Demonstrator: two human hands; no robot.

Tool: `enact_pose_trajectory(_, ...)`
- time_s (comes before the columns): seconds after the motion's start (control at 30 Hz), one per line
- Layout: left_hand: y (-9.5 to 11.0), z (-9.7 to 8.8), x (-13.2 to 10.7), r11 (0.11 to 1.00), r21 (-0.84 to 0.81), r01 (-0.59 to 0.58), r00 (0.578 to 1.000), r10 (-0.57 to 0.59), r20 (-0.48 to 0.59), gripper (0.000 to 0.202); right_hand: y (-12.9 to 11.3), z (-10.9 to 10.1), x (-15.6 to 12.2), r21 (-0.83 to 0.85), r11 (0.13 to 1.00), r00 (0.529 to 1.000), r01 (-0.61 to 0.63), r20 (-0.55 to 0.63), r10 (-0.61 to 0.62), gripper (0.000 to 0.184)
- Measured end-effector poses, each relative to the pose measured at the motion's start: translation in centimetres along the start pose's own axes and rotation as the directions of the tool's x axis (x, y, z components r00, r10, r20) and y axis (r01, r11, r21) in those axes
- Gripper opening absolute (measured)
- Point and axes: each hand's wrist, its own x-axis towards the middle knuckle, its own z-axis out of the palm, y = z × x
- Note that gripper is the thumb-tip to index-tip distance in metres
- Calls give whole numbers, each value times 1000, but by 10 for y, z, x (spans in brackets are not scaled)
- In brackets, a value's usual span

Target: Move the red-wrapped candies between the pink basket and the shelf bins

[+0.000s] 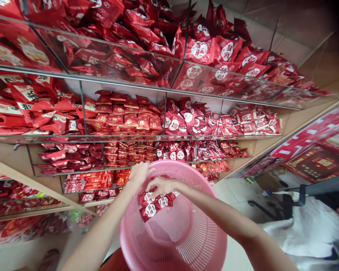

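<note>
A pink perforated plastic basket (203,233) fills the lower middle of the head view, tilted with its inside toward me. My right hand (162,186) is over its far side, fingers bunched on a small cluster of red foil packets (154,203) with white round labels. The packets hang against the inner wall. My left hand (139,174) rests at the basket's far rim, fingers curled downward. I cannot tell whether it grips the rim or something else.
Glass shelves (158,137) packed with red packets stand directly beyond the basket. A cardboard box (267,181) and black chair legs (288,203) stand on the tiled floor at right, beside a white cloth (302,233). A red printed display (318,162) rises behind them.
</note>
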Motion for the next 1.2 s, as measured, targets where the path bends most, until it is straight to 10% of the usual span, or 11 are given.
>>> enact_pose_trajectory(0.27, 3, -8, -3, 1000, -2, 8, 1000, -8, 23, 41, -4, 6, -6, 52, 998, 986, 36, -165, -27, 22)
enact_pose_trajectory(0.43, 3, -9, -3, 1000, 9, 6, 999, -6, 35, 38, -10, -29, -22, 47, 995, 952, 91, -299, -73, 14)
enact_pose_trajectory(0.53, 1, -6, -2, 1000, -1, -6, 1000, 6, 17, 40, -2, -65, -46, -58, 998, 791, -21, -611, -19, 13)
enact_pose_trajectory(0.6, 1, -4, -1, 1000, -8, -11, 1000, 11, 5, 42, 11, -85, -61, -96, 956, 571, -279, -817, 85, 16)
enact_pose_trajectory(0.67, 0, -4, -1, 1000, -11, -13, 1000, 13, -2, 44, 26, -98, -73, -79, 837, 384, -541, -909, 162, 22)
enact_pose_trajectory(0.73, 0, -3, -1, 1000, -10, -14, 1000, 14, -5, 45, 39, -101, -79, -47, 703, 301, -710, -922, 243, 28)
enact_pose_trajectory(0.97, 0, -2, -1, 1000, -1, -4, 1000, 4, -1, 49, 45, -93, -64, 23, 530, 241, -848, -873, 424, 53)
enact_pose_trajectory(1.2, -1, -1, -1, 1000, -1, -17, 1000, 17, -17, 44, 40, -94, -54, 48, 581, 261, -812, -862, 435, 50)
